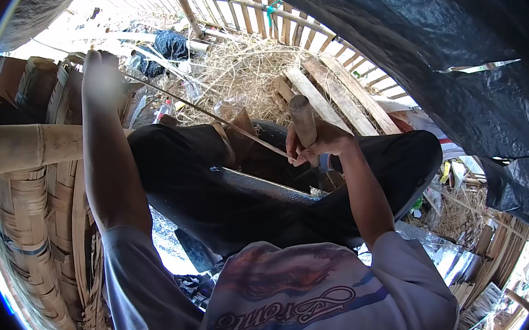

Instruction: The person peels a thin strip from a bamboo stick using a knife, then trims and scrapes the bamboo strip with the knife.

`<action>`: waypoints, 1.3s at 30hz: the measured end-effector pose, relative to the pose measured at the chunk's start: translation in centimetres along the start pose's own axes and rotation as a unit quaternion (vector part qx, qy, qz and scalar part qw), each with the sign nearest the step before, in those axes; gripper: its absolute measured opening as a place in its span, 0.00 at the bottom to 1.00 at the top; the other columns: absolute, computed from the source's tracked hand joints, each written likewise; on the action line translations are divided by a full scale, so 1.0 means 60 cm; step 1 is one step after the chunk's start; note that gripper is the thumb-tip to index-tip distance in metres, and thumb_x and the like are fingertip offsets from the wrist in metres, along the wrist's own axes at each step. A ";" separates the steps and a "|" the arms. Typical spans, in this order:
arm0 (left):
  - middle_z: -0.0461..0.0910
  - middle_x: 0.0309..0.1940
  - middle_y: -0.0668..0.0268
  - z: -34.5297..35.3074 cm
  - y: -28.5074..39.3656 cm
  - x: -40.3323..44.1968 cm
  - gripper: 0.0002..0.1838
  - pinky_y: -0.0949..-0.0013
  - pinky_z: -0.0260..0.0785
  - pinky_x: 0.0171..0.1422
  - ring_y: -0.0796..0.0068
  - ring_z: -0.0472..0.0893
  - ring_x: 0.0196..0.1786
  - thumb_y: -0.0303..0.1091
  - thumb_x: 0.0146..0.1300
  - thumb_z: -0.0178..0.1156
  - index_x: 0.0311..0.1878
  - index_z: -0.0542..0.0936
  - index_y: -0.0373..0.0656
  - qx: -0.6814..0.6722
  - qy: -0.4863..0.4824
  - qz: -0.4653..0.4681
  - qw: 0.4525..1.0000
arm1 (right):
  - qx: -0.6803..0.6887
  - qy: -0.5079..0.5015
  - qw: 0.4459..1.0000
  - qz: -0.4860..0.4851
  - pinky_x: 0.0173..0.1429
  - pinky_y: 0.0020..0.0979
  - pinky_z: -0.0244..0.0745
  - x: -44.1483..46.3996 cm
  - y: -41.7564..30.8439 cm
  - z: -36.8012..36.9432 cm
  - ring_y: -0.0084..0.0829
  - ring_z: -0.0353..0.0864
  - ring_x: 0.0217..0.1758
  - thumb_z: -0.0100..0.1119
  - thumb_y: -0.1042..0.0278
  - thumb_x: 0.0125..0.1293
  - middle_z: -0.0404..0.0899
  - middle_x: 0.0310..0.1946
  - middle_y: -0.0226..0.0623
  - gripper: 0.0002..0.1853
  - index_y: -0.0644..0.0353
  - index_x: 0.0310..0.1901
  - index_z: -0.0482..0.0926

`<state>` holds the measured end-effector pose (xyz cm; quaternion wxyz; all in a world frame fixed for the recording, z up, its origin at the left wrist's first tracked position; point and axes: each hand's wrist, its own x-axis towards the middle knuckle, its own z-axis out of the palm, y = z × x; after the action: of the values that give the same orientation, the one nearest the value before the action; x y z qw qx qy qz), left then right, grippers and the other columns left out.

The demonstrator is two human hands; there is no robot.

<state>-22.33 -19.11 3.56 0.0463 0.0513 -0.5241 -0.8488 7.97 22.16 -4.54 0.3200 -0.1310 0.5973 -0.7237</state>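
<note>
My left hand is stretched far out at the upper left, partly washed out by a pale blur. It appears closed around a long thin bamboo strip, which sticks out beyond it and slants down to my right hand. My right hand, over my lap, is closed on a thick round wooden handle. The strip's near end lies at the fingertips of that hand. What the handle belongs to is mostly hidden below the hand. A long flat dark piece with a pale edge lies across my lap.
A thick bamboo pole and woven bamboo panels stand at my left. Ahead are dry straw, wooden planks and a slatted bamboo fence. Black plastic sheeting hangs at the right.
</note>
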 end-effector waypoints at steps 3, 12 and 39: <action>0.57 0.19 0.72 -0.024 -0.006 0.011 0.13 0.72 0.50 0.25 0.77 0.56 0.21 0.16 0.45 0.45 0.25 0.59 0.49 0.015 -0.004 0.006 1.000 | 0.115 -0.028 0.992 -0.048 0.42 0.31 0.75 -0.007 0.003 0.002 0.27 0.79 0.32 0.76 0.71 0.44 0.78 0.25 0.32 0.20 0.64 0.38 0.76; 0.65 0.24 0.68 -0.105 -0.031 0.050 0.11 0.70 0.57 0.30 0.72 0.65 0.26 0.20 0.45 0.52 0.29 0.65 0.49 0.783 -0.149 0.544 0.260 | 0.186 -0.038 0.948 -0.255 0.38 0.35 0.78 -0.021 -0.060 0.041 0.32 0.80 0.29 0.76 0.76 0.44 0.75 0.22 0.38 0.21 0.66 0.38 0.74; 0.54 0.19 0.70 -0.062 -0.094 0.130 0.09 0.74 0.49 0.20 0.77 0.52 0.19 0.20 0.55 0.42 0.22 0.57 0.44 0.764 -0.176 0.521 0.336 | 0.179 -0.158 0.890 -0.389 0.27 0.29 0.80 -0.001 -0.149 0.092 0.30 0.79 0.23 0.78 0.67 0.45 0.70 0.17 0.30 0.21 0.67 0.33 0.75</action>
<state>-29.67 -20.89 -3.43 0.3266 -0.3699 -0.8599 0.1306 8.40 18.62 5.34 0.1210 -0.4053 0.3003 -0.8549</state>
